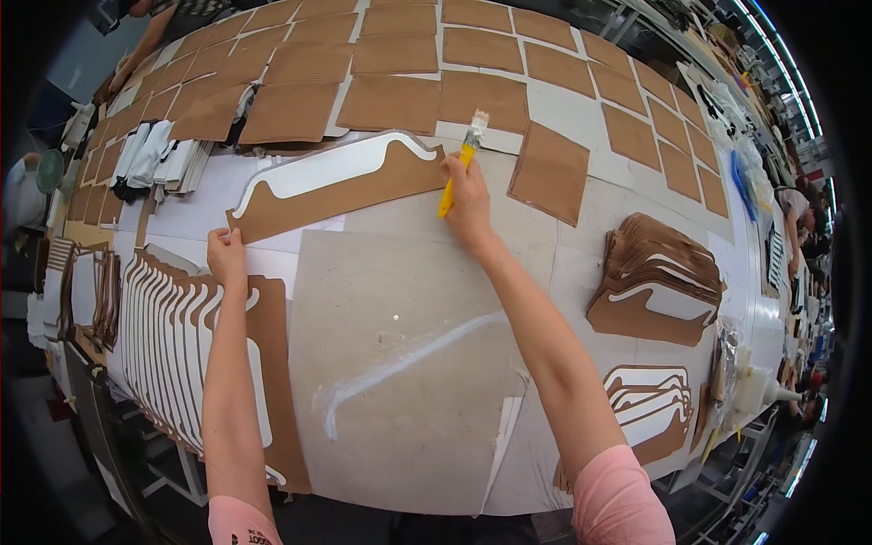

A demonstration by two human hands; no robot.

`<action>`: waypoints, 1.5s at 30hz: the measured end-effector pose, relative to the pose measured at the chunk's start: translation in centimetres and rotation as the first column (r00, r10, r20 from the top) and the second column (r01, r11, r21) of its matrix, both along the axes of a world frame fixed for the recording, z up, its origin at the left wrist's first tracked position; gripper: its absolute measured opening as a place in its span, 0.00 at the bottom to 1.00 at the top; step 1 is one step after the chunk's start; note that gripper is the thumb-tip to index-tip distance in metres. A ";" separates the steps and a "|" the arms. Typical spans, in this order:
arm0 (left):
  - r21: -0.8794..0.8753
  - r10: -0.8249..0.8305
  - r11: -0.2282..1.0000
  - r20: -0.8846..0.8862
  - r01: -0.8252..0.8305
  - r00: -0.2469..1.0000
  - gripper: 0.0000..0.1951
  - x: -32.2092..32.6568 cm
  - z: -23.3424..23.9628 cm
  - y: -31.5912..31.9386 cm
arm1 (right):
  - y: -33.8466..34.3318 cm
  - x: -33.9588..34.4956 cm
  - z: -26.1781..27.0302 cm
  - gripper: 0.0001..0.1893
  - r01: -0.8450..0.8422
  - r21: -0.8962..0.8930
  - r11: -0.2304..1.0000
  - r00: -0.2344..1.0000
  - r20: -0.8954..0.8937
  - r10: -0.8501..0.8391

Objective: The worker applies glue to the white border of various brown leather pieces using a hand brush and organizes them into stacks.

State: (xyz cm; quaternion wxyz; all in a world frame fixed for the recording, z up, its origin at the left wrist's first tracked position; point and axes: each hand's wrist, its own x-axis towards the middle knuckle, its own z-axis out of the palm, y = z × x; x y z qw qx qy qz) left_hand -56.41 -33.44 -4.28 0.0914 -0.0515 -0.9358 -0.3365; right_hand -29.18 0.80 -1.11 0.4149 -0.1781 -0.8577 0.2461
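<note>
My left hand pinches the lower left corner of a long brown panel with a wavy white piece along its far side. In my right hand is a paintbrush with a yellow handle, its whitish bristles pointing away from me. The fingers of that hand also touch the panel's right end, but whether they grip it I cannot tell. Before me lies a grey board bearing a wet-looking white streak. Beneath my left forearm, overlapping brown panels with white pieces lie fanned out.
Brown rectangular sheets in rows cover the far table. To the right stand a stack of brown panels and a pile of white-faced pieces, with a plastic bottle beyond. Another person's arm reaches in at far left.
</note>
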 end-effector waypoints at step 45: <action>-0.049 -0.271 0.961 -0.013 0.270 0.962 0.13 56.9 1.7 35.5 | -1.2 101.8 16.2 0.10 0.996 -0.007 0.090 0.091 0.124 -0.988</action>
